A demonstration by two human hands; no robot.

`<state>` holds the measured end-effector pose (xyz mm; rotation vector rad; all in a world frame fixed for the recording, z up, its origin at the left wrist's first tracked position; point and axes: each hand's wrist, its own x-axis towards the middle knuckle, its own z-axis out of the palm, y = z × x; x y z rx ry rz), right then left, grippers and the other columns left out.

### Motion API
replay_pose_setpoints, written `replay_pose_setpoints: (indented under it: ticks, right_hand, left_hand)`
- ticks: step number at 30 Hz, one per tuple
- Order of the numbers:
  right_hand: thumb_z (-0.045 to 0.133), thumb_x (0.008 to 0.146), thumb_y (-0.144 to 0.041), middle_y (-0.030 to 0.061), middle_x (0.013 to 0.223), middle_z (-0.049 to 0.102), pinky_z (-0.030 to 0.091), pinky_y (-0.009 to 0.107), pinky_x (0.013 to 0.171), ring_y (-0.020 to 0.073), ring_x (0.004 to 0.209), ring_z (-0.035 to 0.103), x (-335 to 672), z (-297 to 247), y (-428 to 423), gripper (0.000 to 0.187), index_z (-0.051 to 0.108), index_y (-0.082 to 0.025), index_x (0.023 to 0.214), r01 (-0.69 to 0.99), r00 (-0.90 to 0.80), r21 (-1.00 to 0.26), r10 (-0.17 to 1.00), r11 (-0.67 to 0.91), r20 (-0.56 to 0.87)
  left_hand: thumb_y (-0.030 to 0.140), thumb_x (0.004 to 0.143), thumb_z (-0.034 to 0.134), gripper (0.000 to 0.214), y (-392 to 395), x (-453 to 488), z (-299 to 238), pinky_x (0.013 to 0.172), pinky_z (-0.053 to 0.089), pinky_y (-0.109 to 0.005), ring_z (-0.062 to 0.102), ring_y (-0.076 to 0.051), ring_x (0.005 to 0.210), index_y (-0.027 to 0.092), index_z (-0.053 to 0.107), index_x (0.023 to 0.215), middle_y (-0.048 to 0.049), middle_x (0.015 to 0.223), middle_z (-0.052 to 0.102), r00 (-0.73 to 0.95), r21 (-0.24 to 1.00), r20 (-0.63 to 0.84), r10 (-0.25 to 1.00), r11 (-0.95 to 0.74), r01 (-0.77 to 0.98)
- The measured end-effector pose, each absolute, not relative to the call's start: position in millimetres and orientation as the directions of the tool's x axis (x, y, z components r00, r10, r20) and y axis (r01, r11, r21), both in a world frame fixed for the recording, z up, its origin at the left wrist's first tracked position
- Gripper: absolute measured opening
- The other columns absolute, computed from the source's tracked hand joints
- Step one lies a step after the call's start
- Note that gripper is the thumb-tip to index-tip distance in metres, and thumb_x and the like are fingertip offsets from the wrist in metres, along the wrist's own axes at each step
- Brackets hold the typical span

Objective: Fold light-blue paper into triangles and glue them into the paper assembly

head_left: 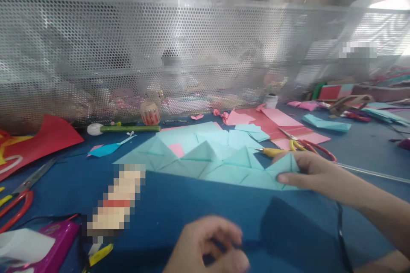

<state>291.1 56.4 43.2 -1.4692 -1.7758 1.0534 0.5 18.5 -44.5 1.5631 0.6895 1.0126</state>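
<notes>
My right hand (307,172) reaches in from the right and pinches a folded light-teal paper piece (286,166) at the right end of a row of several folded teal paper triangles (205,158) lying on the blue table (179,204). My left hand (208,247) is low at the bottom edge, blurred, with its fingers curled over the dark blue surface; whether it holds anything is hidden.
Yellow-handled scissors (282,150) and red-handled scissors (315,147) lie behind the right hand on pink paper sheets (282,123). Another pair of red scissors (16,200) lies at the left, near red paper (48,136). A perforated metal screen (192,55) closes the back.
</notes>
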Motion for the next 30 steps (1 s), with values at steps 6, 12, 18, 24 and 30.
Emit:
replay_pose_setpoints:
  ticks: [6, 12, 18, 24, 30]
  right_hand:
    - [0.079, 0.076, -0.058, 0.0043, 0.08, 0.071, 0.052, 0.033, 0.067, 0.023, 0.073, 0.064, 298, 42, 56, 0.036, 0.077, -0.023, 0.082, 0.528, -0.218, -0.836, 0.975, 0.148, 0.035]
    - [0.079, 0.079, -0.051, 0.0026, 0.085, 0.071, 0.046, 0.036, 0.076, 0.0228, 0.079, 0.061, 287, 43, 67, 0.026, 0.078, -0.026, 0.084, 0.651, -0.206, -0.722, 0.97, 0.236, 0.132]
    - [0.081, 0.077, -0.05, 0.0044, 0.109, 0.07, 0.047, 0.04, 0.086, 0.0249, 0.095, 0.061, 268, 52, 102, 0.026, 0.075, -0.026, 0.085, 0.649, -0.2, -0.696, 0.951, 0.308, 0.235]
    - [0.066, 0.099, -0.034, 0.0086, 0.128, 0.064, 0.056, 0.046, 0.091, 0.0237, 0.107, 0.065, 238, 39, 128, 0.028, 0.064, -0.019, 0.121, 0.516, -0.062, -0.825, 0.971, 0.229, 0.231]
    - [0.066, 0.099, -0.036, 0.0093, 0.131, 0.064, 0.058, 0.047, 0.09, 0.0249, 0.109, 0.066, 211, 12, 110, 0.033, 0.062, -0.02, 0.128, 0.056, 0.084, -0.998, 0.996, 0.015, 0.019]
  left_hand:
    - [0.07, 0.064, 0.087, 0.054, 56, -12, 5, 0.074, 0.059, -0.026, 0.071, -0.017, 0.088, 0.022, 0.067, 0.079, -0.0038, 0.092, 0.073, 0.113, 0.884, -0.12, 0.986, 0.158, -0.441]
    - [0.046, 0.04, 0.104, 0.058, 64, -20, 23, 0.06, 0.057, -0.024, 0.062, -0.013, 0.068, 0.022, 0.067, 0.079, 0.0029, 0.075, 0.066, 0.003, 0.77, -0.25, 0.968, 0.2, -0.605]
    - [0.036, 0.078, 0.089, 0.027, 68, -22, 20, 0.06, 0.055, -0.023, 0.061, -0.011, 0.068, 0.021, 0.068, 0.083, 0.0025, 0.079, 0.066, 0.082, 0.718, -0.225, 0.971, 0.222, -0.66]
    - [0.021, 0.092, 0.076, 0.012, 64, -18, 15, 0.058, 0.054, -0.022, 0.066, -0.012, 0.075, 0.015, 0.066, 0.092, -0.0011, 0.093, 0.069, 0.124, 0.695, -0.247, 0.961, 0.265, -0.668]
    - [0.014, 0.097, 0.067, 0.016, 58, -15, 13, 0.058, 0.057, -0.021, 0.069, -0.011, 0.07, 0.013, 0.063, 0.082, 0.0023, 0.082, 0.068, 0.036, 0.686, -0.344, 0.938, 0.277, -0.672]
